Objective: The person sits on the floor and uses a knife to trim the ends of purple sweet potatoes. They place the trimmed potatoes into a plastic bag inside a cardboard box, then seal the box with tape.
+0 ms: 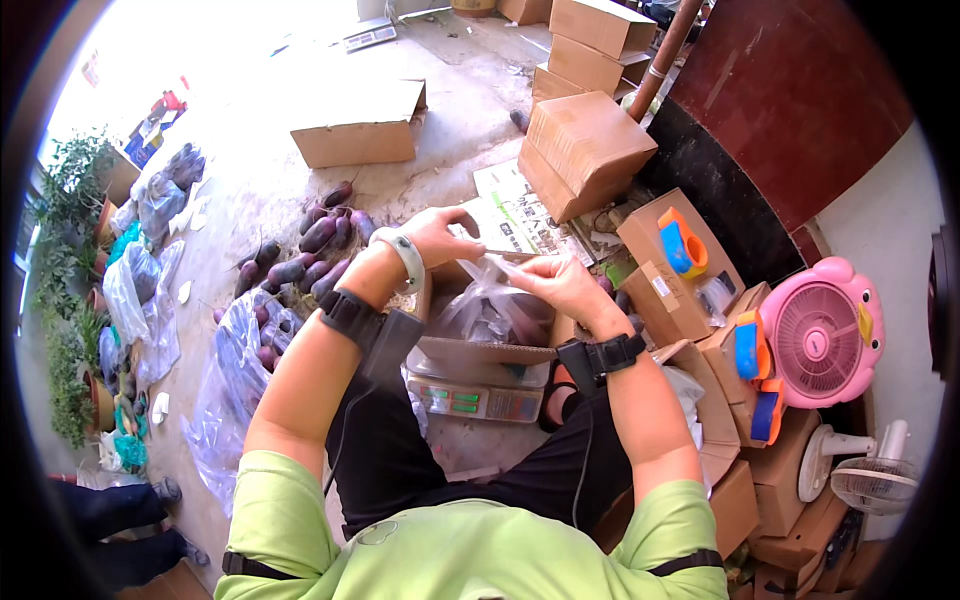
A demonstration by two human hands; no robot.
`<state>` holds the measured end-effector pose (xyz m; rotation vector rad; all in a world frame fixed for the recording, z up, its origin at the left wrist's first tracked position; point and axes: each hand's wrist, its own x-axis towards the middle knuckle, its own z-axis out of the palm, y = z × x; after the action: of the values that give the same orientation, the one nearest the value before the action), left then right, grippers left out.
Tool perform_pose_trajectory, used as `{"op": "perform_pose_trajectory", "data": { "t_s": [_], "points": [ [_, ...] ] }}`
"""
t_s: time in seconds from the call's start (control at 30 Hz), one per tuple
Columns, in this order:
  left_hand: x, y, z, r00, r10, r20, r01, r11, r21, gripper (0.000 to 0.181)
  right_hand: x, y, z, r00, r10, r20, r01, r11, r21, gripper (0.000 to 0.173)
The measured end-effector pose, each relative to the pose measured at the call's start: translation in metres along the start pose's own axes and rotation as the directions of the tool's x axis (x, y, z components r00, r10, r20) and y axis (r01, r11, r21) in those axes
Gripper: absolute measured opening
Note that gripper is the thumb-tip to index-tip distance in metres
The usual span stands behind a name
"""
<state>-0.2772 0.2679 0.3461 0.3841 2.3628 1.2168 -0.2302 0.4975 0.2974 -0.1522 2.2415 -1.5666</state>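
Observation:
A clear plastic bag [487, 307] with dark purple vegetables inside stands in an open cardboard box [480, 350], its gathered top pulled upward. My right hand [559, 285] pinches one side of the bag's top between thumb and fingers. At the other side, my left hand [441, 236] has its thumb and forefinger apart, close to the bag's tip; whether it touches the plastic I cannot tell. The box rests on a digital scale [476, 397] with a lit display, between my knees. Dark purple radish-like roots [319, 236] lie in a pile on the floor beyond my left forearm.
A large plastic bag [225, 390] of roots lies at my left. An open box [356, 142] stands ahead; stacked boxes [589, 142], tape dispensers [682, 244] and a pink fan [817, 341] are at the right. Another person's legs [120, 510] show at lower left.

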Motion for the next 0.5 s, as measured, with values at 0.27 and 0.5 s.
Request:
{"op": "perform_pose_trajectory", "data": {
  "t_s": [0.27,0.5],
  "points": [
    [0.029,-0.058,0.032,0.984,-0.035,-0.177,0.101,0.919,0.380,0.022,-0.016,0.026,0.006,0.976,-0.190,-0.102,0.137,0.913,-0.385,0.029],
    [0.049,-0.043,0.084,0.963,-0.245,-0.109,0.220,0.487,0.845,0.021,-0.044,0.041,0.004,0.886,-0.457,0.077,0.349,0.551,-0.758,0.010]
  ]
}}
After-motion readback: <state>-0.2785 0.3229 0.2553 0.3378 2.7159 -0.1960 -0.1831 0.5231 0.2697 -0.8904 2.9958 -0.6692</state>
